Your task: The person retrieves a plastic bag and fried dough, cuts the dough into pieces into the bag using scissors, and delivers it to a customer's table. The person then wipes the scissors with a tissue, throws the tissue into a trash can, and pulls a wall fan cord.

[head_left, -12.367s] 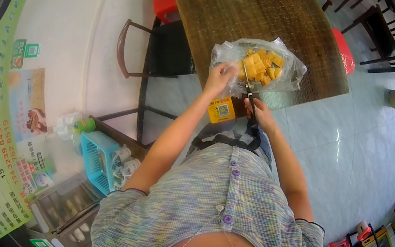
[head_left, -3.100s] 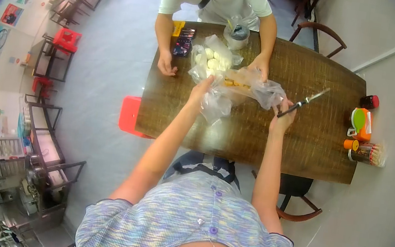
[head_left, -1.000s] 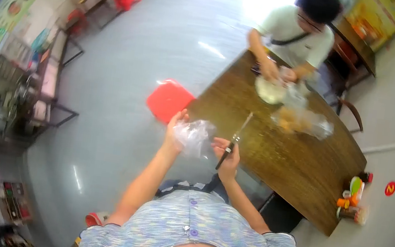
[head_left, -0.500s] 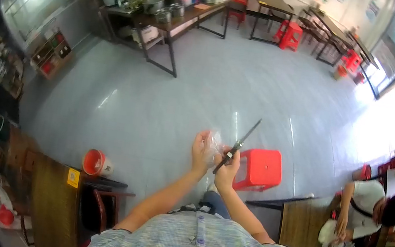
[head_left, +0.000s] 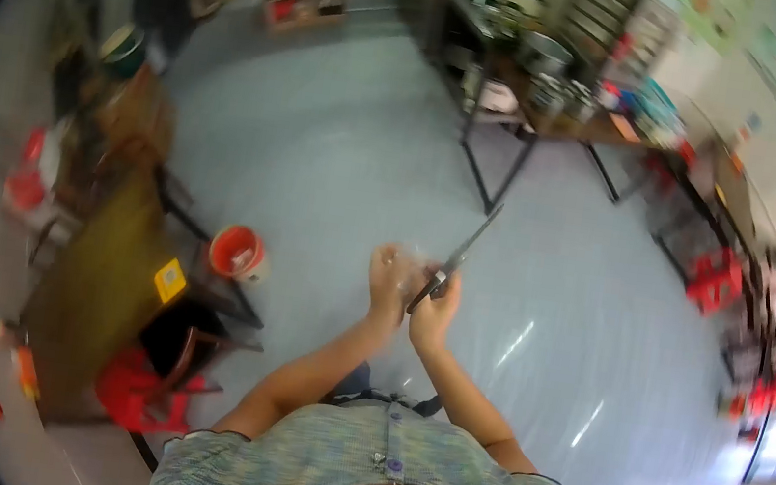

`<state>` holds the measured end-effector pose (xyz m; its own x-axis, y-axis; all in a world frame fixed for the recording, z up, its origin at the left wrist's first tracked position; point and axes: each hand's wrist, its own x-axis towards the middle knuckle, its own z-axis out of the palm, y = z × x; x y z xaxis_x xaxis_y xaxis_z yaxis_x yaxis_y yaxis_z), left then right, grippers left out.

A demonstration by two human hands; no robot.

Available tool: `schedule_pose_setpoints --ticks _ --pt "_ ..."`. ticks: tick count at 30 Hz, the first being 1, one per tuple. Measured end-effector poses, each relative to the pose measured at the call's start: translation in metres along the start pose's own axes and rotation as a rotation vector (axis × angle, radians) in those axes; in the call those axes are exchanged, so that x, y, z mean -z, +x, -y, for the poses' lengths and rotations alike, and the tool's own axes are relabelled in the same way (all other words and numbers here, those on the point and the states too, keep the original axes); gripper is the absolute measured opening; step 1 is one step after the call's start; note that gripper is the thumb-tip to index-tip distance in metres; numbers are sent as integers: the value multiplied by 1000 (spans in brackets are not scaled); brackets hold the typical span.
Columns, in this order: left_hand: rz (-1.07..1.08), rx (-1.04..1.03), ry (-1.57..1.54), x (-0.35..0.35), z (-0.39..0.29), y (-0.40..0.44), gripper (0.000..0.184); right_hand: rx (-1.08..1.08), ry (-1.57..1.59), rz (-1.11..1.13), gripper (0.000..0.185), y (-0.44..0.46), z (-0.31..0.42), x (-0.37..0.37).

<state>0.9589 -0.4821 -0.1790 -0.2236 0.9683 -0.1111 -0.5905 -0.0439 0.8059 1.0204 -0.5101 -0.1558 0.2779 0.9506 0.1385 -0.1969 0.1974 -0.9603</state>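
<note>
A crumpled clear plastic bag [head_left: 413, 264] is between my two hands, blurred and partly hidden by the fingers. My left hand [head_left: 389, 277] is closed on the bag's left side. In my right hand [head_left: 435, 311] are scissors [head_left: 462, 251] with black handles, their closed blades pointing up and to the right. The right fingers are close beside the bag; whether they also pinch it is unclear. Both hands are held over the grey floor, in front of my body.
At left are a wooden table [head_left: 92, 300] with a yellow card, a dark chair [head_left: 181, 338], a red stool [head_left: 140, 386] and a red-and-white bucket [head_left: 238, 252]. A metal-legged worktable [head_left: 563, 123] with pots stands ahead. Red stools [head_left: 715, 281] and tables line the right.
The view has swung round to the left; the co-worker, their table and the near red stool have left it. The bucket and worktable appear further right. My hands still hold the bag and scissors.
</note>
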Motion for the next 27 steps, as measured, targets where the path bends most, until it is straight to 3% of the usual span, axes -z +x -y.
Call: schedule_pose_setpoints --ticks 2,6,9,12,13,14,15,16,18,21,24,26,27 --pt "-96 1 -137 -10 -43 41 24 -40 51 151 17 42 -15 -33" --pt "-168 -58 -94 31 -42 162 21 -50 148 276 24 124 -51 -105" --pt "-74 -210 187 41 -35 265 18 36 22 144 26 200 -106 -146" --pt "-6 37 215 6 -68 330 22 20 20 51 23 283 -116 -180" --pt "60 -152 387 -3 -54 351 28 124 -81 -7 21 310 -123 -175" --pt "101 73 11 0 -35 385 36 225 -173 -69 19 339 -138 -181" --pt "117 29 -76 -23 -52 389 42 -16 -109 -51 17 354 -115 -191" --pt "132 -234 311 -31 -66 405 37 57 -50 -113 15 381 -131 -203" --pt "98 -126 101 -32 -57 454 35 71 -52 -124 16 421 -128 -236" --pt "-5 38 27 -18 -59 546 20 6 57 -99 15 489 -172 -280" --pt "104 -15 164 24 -26 670 36 -56 199 84 16 559 -212 -320" --pt "-203 -91 306 37 -60 716 34 -82 155 255 15 608 -262 -351" --pt "-281 -143 307 65 -57 738 32 -209 140 330 17 616 -262 -379"
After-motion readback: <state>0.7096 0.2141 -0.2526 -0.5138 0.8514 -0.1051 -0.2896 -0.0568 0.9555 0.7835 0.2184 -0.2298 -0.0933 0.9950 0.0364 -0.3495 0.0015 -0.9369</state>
